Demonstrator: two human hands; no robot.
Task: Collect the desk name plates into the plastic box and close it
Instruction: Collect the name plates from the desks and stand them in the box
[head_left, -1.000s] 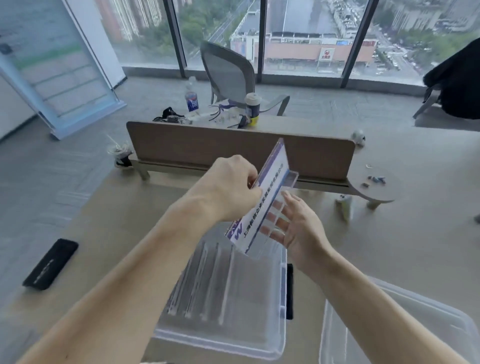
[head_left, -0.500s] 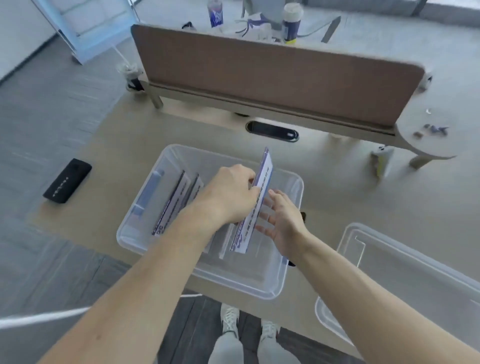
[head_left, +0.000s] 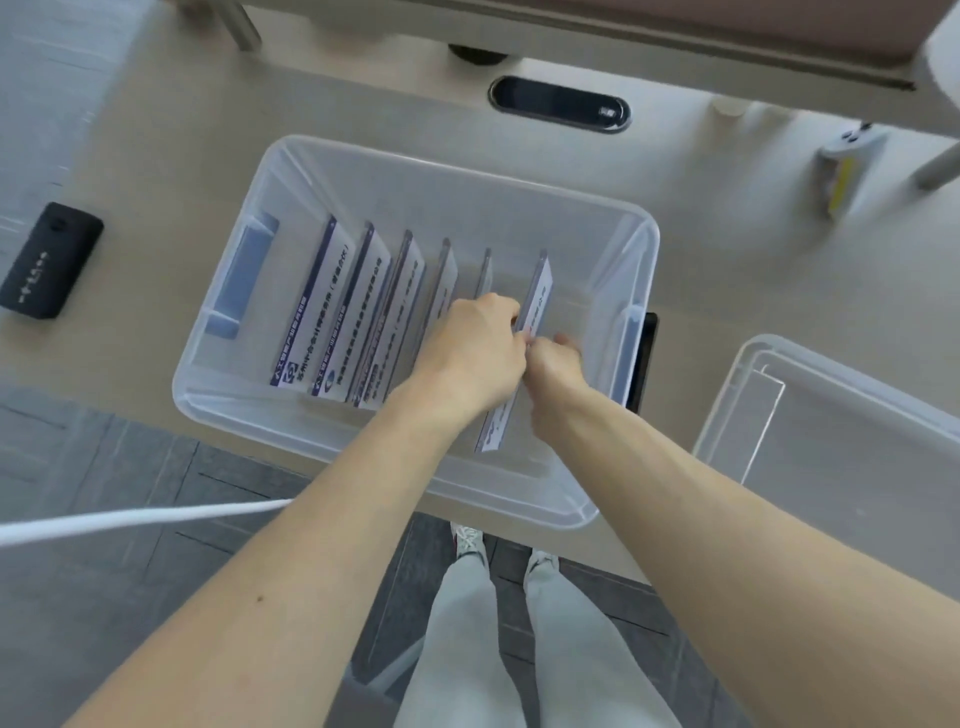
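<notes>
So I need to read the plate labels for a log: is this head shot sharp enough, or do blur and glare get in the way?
Head view: soft, even daylight with no harsh glare. Print on the left name plates is smeared, not readable. The hands and the held plate are motion-blurred. The clear plastic box is hazy, and wide-angle distortion bends the desk edges.

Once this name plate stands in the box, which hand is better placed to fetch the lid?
Probably the right hand: the lid lies on its side of the box. The left hand would have to cross over.
</notes>
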